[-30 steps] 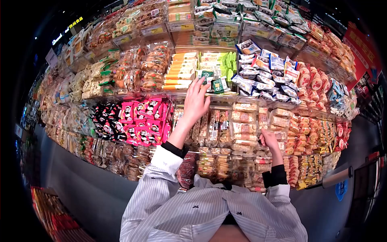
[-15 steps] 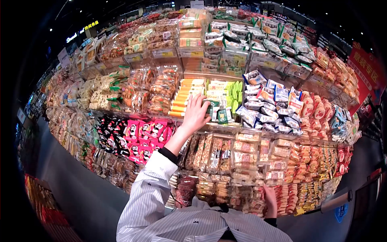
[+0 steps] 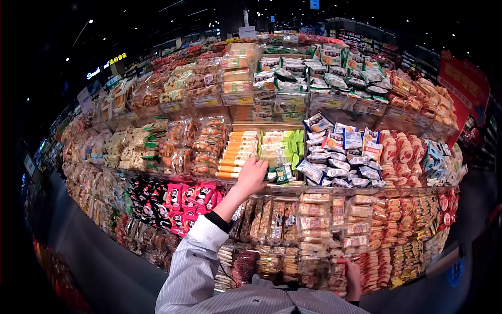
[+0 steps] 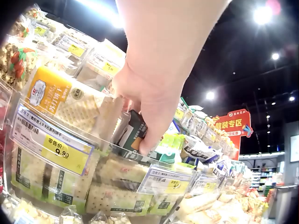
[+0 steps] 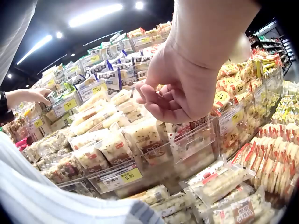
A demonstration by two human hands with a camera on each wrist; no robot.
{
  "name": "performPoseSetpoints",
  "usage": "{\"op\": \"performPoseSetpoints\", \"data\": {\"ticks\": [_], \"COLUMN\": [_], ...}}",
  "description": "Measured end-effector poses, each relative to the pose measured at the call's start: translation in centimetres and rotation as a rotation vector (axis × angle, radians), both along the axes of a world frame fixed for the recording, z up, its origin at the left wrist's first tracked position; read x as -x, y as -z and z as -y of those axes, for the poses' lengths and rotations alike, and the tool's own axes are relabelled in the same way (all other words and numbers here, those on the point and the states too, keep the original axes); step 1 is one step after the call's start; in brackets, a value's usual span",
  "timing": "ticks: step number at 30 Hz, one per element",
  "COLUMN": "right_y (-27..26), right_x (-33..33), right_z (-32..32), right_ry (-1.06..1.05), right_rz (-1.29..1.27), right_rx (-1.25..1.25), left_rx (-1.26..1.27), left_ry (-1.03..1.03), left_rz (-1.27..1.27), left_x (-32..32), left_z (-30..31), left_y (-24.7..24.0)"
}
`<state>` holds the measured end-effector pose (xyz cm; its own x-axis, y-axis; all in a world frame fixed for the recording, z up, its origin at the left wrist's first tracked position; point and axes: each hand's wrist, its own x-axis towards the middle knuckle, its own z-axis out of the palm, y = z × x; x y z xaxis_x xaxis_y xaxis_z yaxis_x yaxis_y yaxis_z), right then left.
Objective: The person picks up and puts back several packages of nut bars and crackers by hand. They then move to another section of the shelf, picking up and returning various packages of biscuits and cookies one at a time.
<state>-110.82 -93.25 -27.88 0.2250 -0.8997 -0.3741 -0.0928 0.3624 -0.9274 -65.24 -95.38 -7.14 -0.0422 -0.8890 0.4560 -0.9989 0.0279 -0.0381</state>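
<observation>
Green-tied bags: clear bags with green bands (image 3: 137, 148), well to the left of the orange packs, on the same tier.
Black packets: a heap (image 3: 148, 201) on the tier below, to the left of the orange packs.
Pink packets: just right of the black ones (image 3: 182, 205), below and left of the orange packs.
Brown snacks: clear-wrapped packs (image 3: 210, 148) directly beside the orange packs on their left.
Orange packs: the landmark, orange-and-cream wrappers (image 3: 239, 149) in a column behind a clear panel.
Price label: white and yellow (image 4: 56, 142), on the panel in front of the orange packs.
Left hand: at the front right edge of the orange packs (image 3: 252, 177), thumb and curled fingers pinching the dark packet between them.
Dark packet: upright in that pinch (image 4: 134, 129), just right of the orange packs.
Light green packs: in the section right beside the orange packs (image 3: 280, 144).
Blue-and-white packets: a loose pile (image 3: 342, 157), farther right of the orange packs.
Right hand: well below and right of the orange packs (image 3: 353, 278), fingers loosely curled, holding nothing.
Red banner: far right of the orange packs, standing higher (image 3: 464, 86).
</observation>
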Motion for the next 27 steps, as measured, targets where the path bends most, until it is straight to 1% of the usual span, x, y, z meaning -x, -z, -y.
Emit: {"op": "performPoseSetpoints", "data": {"ticks": [1, 3, 4, 5, 6, 7, 9, 10, 11, 13, 15, 17, 18, 19, 21, 22, 23, 25, 26, 27], "right_y": [0.0, 0.0, 0.1, -0.8, 0.2, -0.1, 0.0, 0.1, 0.2, 0.1, 0.1, 0.2, 0.3, 0.4, 0.7, 0.7, 0.6, 0.5, 0.6, 0.5], "right_x": [0.0, -0.3, -0.1, -0.2, 0.6, 0.6, 0.4, 0.4, 0.5, 0.5, 0.3, 0.3, 0.2, 0.1, 0.0, -0.1, -0.2, -0.3, -0.3, -0.4], "right_z": [-0.2, 0.1, -0.2, -0.6, -0.2, -0.3, -0.3, -0.4, -0.5, -0.7, -1.0, -1.1, -1.1, -1.1, -1.1, -1.2, -1.2, -1.3, -1.3, -1.4], "right_ry": [-0.004, 0.053, 0.067, 0.054, 0.025, 0.018, 0.071, 0.07, 0.07, 0.068, 0.073, 0.067, 0.064, 0.063, 0.061, 0.061, 0.064, 0.055, 0.057, 0.06], "right_rz": [-0.008, 0.009, 0.006, 0.032, 0.05, 0.018, 0.013, 0.008, 0.026, 0.04, 0.076, 0.066, 0.059, 0.053, 0.066, 0.082, 0.079, 0.114, 0.114, 0.115], "right_rx": [-0.006, 0.013, 0.01, 0.081, 0.044, 0.049, 0.033, 0.022, 0.022, 0.017, 0.058, 0.054, 0.053, 0.053, 0.051, 0.05, 0.049, 0.049, 0.049, 0.05], "left_rx": [-0.004, 0.079, 0.107, 0.129, 0.175, 0.235, 0.285, 0.355, 0.371, 0.351, 0.327, 0.179, 0.149, 0.076, -0.108, -0.185, -0.239, -0.137, -0.137, -0.157], "left_ry": [0.003, -0.071, -0.087, -0.109, -0.107, -0.107, 0.006, 0.088, 0.062, 0.064, 0.074, 0.054, 0.047, 0.091, 0.242, 0.256, 0.177, 0.051, 0.055, 0.016], "left_rz": [-0.002, -0.073, -0.202, -0.33, -0.463, -0.588, -1.038, -1.155, -1.319, -1.384, -1.34, -1.235, -1.263, -1.267, -1.163, -1.023, -0.826, -0.314, -0.313, -0.297], "left_x": [0.1, 0.5, 0.6, 0.4, -0.2, -1.0, -3.1, -3.0, -3.1, -4.5, -5.2, -4.2, -3.3, -2.6, -4.1, -3.4, -3.8, -3.1, -2.9, -2.7], "left_z": [-0.2, -0.7, -1.1, -1.1, -1.1, -0.8, -0.2, -0.7, -1.0, -0.9, -0.9, -1.6, -1.8, -1.9, 0.0, 0.0, 0.9, 1.2, 1.4, 1.5], "left_y": [-0.3, -1.4, -2.0, -2.2, -2.0, -2.0, -1.1, -1.7, -2.0, -1.6, -0.9, -2.1, -2.7, -3.5, -1.7, -2.3, -1.7, -1.3, -1.4, -1.5]}}
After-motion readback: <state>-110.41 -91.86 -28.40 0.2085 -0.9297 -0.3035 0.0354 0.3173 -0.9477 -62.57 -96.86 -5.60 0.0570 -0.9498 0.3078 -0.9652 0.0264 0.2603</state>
